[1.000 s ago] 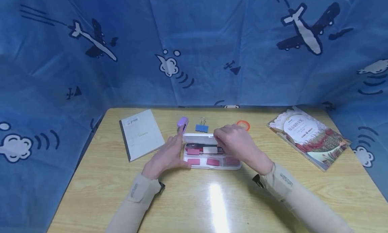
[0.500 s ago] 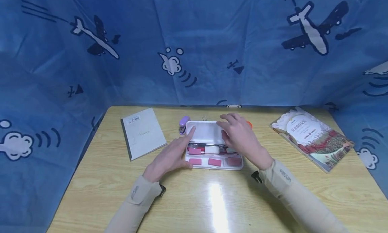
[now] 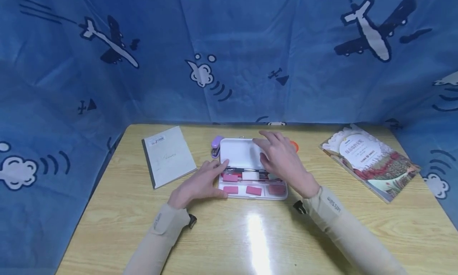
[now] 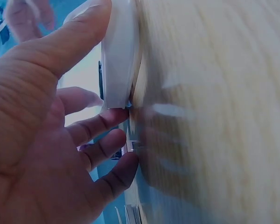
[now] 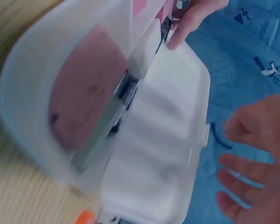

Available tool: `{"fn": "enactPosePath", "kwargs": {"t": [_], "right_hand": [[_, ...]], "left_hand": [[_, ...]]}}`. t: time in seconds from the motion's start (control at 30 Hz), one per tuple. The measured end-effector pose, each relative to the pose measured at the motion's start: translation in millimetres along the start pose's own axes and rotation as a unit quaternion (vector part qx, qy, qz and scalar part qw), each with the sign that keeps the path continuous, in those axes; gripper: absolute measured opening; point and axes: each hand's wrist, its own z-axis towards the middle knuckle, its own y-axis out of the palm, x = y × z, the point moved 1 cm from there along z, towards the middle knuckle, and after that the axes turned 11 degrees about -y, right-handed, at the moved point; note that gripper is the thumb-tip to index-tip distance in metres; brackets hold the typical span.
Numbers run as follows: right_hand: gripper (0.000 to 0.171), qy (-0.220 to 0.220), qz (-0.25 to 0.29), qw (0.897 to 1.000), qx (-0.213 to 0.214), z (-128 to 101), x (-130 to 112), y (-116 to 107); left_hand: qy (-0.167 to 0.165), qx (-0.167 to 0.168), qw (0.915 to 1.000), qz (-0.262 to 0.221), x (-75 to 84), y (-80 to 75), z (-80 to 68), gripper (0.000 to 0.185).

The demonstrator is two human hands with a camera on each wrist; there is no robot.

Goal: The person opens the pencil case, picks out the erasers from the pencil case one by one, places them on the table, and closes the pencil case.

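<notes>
A white pencil case (image 3: 241, 153) lies with its lid up on the wooden table. Inside are several pink erasers (image 3: 253, 190), a white eraser (image 3: 250, 175) and some pens (image 3: 236, 170). My left hand (image 3: 202, 183) holds the case at its left end, thumb at the front corner and index finger by the hinge. In the left wrist view, the thumb (image 4: 84, 32) lies against the front wall. Over the lid's right part in the head view is my right hand (image 3: 280, 157), fingers spread; the right wrist view shows its fingers (image 5: 242, 168) apart from the lid.
A purple stapler (image 3: 216, 146) stands just left of the lid, and an orange tape roll (image 3: 295, 146) is partly behind my right hand. A grey notebook (image 3: 169, 157) lies left, a colourful book (image 3: 370, 161) right. Blue curtain (image 3: 236, 60) borders the table.
The lid has swung from partly raised to fully back, covering most of the binder clip. My right hand has let go of the lid edge, and my left index finger has come down.
</notes>
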Motion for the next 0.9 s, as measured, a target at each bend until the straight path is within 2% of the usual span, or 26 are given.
{"fn": "enactPosePath", "kwargs": {"t": [0.07, 0.13, 0.23, 0.3, 0.47, 0.6, 0.8, 0.9], "right_hand": [[0.036, -0.005, 0.012, 1.000, 0.005, 5.2, -8.1, -2.0], [0.027, -0.010, 0.024, 1.000, -0.012, 12.0, -19.6, -3.7], [0.009, -0.014, 0.040, 0.996, -0.074, 21.9, -38.1, 1.2], [0.004, -0.010, 0.050, 0.991, -0.121, 26.0, -49.1, 8.9], [0.010, 0.007, 0.036, 0.978, -0.207, 28.3, -65.8, 33.7], [0.013, 0.018, 0.010, 0.966, -0.256, 28.4, -69.8, 45.6], [0.037, 0.015, 0.007, 0.962, -0.274, 32.3, -73.3, 46.2], [0.038, 0.013, 0.009, 0.964, -0.265, 32.5, -72.7, 45.4]], "left_hand": [[0.001, -0.001, 1.0000, 0.002, 0.6, -1.5, 0.5, 0.109], [0.004, 0.001, 1.0000, 0.004, 1.2, -2.8, 1.0, 0.109], [0.009, 0.004, 0.9999, 0.008, 1.8, -4.1, 1.2, 0.110], [0.013, 0.006, 0.9998, 0.011, 2.0, -3.9, 1.2, 0.110], [0.016, 0.008, 0.9997, 0.014, 2.6, -2.3, 1.2, 0.109], [0.018, 0.008, 0.9997, 0.015, 4.2, -1.5, 2.1, 0.109], [0.013, 0.009, 0.9998, 0.012, 2.8, -0.5, 1.2, 0.110], [0.011, 0.008, 0.9999, 0.007, 2.9, -0.5, 1.0, 0.110]]}}
